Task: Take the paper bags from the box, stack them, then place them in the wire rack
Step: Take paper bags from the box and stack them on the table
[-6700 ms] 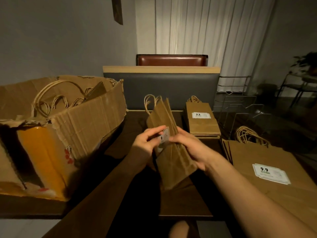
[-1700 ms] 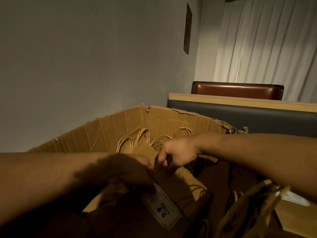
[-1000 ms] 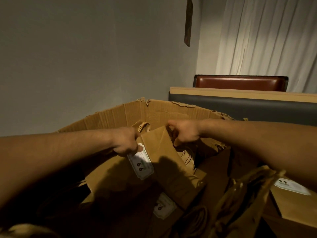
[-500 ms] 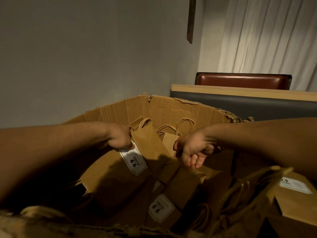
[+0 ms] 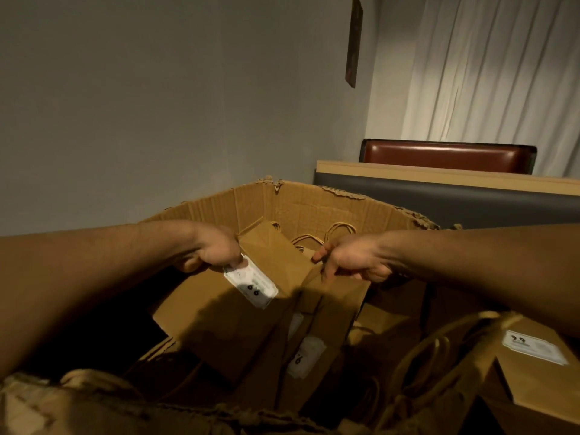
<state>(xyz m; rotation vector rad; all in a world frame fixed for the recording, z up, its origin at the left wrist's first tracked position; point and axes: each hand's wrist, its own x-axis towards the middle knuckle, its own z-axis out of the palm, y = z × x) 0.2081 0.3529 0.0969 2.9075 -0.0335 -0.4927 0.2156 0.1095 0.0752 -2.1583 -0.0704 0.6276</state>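
1. Torn brown corrugated cardboard box [image 5: 314, 205]: fills the centre and lower frame, open at the top, holding flat brown paper bags with twisted-cord handles.
2. Left hand [image 5: 216, 252], centre-left: fingers curled, gripping the upper edge of a folded brown paper bag with a white label [image 5: 226, 312], lifted and tilted inside the box.
3. Right hand [image 5: 351, 262], centre-right: fingers curled, pinching the top edge of a second brown paper bag [image 5: 329, 312], just beside the first.
4. Further labelled brown paper bag [image 5: 539, 365]: lower right corner.
5. Red-brown padded seat back [image 5: 445, 152]: right, behind a grey partition with a pale wooden cap [image 5: 439, 189].
6. White curtain [image 5: 489, 67]: upper right.
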